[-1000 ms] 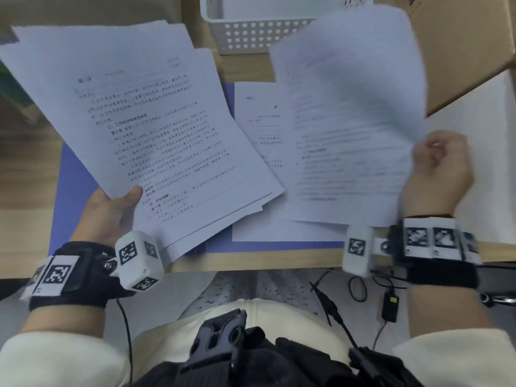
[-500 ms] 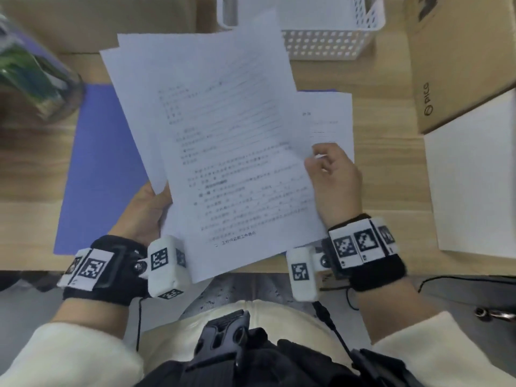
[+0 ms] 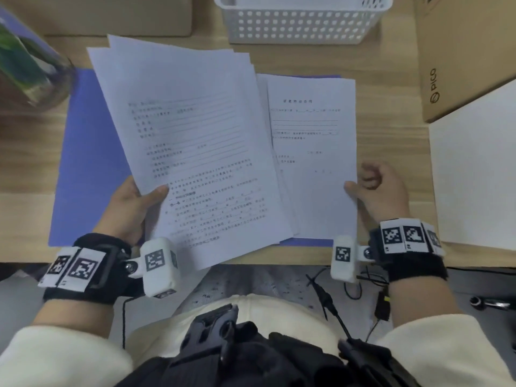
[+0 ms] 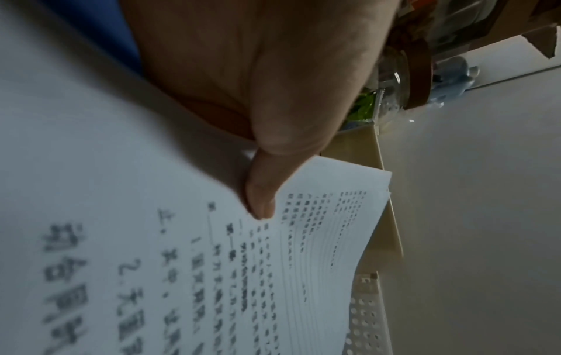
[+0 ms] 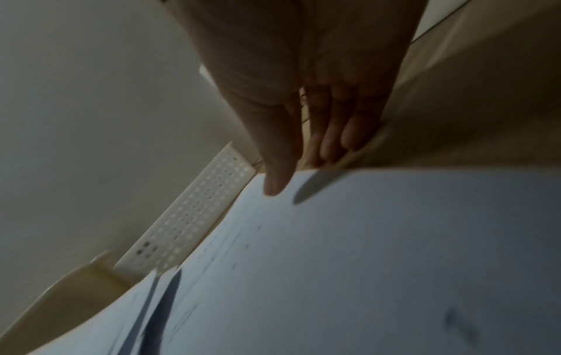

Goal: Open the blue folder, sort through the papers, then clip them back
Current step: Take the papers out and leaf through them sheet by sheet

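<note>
Your left hand [image 3: 131, 208] pinches the fanned sheaf of papers [image 3: 192, 146], long axis tilted up-left over the open blue folder [image 3: 83, 169], while your nearer right hand [image 3: 377, 188], fingers curled, thumb touching, sits at the right edge of the flat pile [image 3: 312, 152] beside it.

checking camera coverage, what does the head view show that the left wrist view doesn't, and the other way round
Only the head view shows the right hand at the edge of the paper stack on the folder, the open blue folder spread on the desk, and the cardboard box.

Only the left wrist view shows the thumb pressing the sheet close up, with print beside it.

Both show the left hand holding the sheaf of papers, the white perforated basket and the glass jar.
</note>
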A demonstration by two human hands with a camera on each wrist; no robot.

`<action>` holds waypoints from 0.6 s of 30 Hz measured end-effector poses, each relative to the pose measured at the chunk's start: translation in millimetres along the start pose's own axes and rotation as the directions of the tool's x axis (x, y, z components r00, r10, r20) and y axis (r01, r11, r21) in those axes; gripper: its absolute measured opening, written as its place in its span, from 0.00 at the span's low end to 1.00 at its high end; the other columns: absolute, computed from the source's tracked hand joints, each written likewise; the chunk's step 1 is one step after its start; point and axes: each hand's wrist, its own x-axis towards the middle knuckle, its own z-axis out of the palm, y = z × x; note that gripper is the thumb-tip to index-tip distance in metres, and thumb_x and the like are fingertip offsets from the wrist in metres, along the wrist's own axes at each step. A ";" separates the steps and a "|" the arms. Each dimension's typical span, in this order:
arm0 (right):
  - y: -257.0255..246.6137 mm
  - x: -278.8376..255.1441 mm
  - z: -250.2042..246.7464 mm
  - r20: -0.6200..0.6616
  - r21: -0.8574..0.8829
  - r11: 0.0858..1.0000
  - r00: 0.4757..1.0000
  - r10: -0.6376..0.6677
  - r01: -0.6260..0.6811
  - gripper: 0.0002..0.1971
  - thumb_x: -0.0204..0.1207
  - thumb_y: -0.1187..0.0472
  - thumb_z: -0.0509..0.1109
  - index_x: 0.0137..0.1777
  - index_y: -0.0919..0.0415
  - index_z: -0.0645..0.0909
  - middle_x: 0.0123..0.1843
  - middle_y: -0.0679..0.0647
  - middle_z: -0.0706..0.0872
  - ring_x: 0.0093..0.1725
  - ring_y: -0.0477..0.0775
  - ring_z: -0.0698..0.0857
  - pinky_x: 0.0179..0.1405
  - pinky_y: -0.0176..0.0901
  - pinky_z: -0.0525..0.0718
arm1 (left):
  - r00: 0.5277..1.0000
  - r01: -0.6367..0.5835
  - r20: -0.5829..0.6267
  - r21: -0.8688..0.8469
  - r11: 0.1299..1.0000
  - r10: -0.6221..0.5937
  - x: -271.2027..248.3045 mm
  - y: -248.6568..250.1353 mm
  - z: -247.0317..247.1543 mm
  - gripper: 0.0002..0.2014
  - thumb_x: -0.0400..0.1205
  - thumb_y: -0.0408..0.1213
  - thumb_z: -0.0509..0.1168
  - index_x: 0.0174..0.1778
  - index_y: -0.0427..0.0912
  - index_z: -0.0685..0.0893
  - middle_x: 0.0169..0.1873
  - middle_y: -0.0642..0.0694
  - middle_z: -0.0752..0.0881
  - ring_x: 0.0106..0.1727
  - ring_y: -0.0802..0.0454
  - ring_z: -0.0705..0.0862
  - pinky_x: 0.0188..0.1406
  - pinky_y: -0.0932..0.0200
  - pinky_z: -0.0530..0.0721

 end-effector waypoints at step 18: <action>10.4 10.5 -9.9 0.157 0.452 0.875 0.981 0.110 -0.171 0.14 0.76 0.64 0.66 0.61 0.59 0.77 0.29 0.41 0.89 0.25 0.34 0.82 0.27 0.22 0.78 | 0.999 0.030 -0.037 0.011 0.999 -0.030 5.8 -7.0 -2.7 0.15 0.82 0.26 0.59 0.54 0.51 0.81 0.53 0.51 0.87 0.47 0.57 0.89 0.47 0.56 0.89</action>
